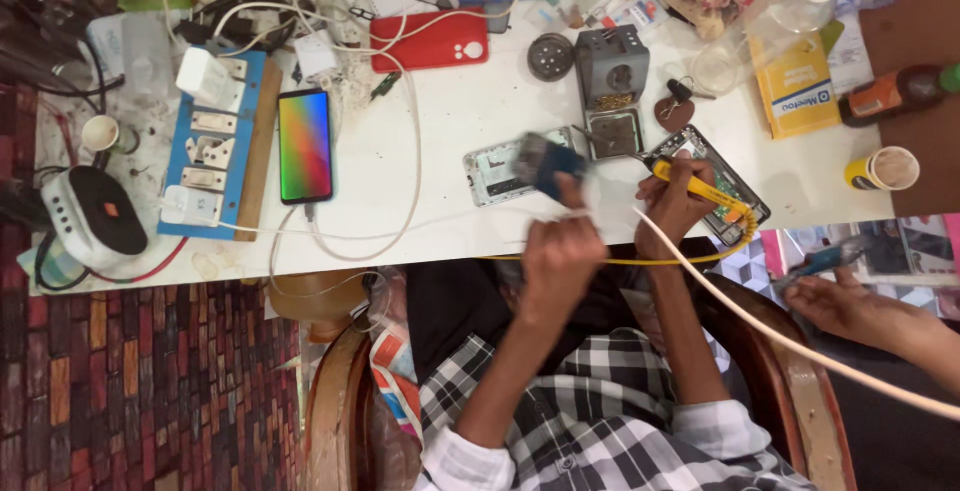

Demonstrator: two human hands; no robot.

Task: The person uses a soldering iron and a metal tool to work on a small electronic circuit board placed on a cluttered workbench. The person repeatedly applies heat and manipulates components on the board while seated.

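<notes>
My left hand (562,256) is raised over the table's front edge and grips a small dark blue object (545,163), blurred by motion, above a white opened phone frame (490,176). My right hand (668,203) holds a yellow soldering iron (692,187) like a pen, its tip near a grey soldering stand (612,76). The iron lies across a dark opened phone (735,191) at the table edge. Its yellow cord (690,258) loops back under my wrist.
On the white table (470,111) lie a phone with a colourful lit screen (305,146), a red phone (430,43), a blue switch board (215,146), tangled white cables, a yellow box (795,86) and a brown bottle (890,96). Another person's hand (840,306) holds a blue tool at right.
</notes>
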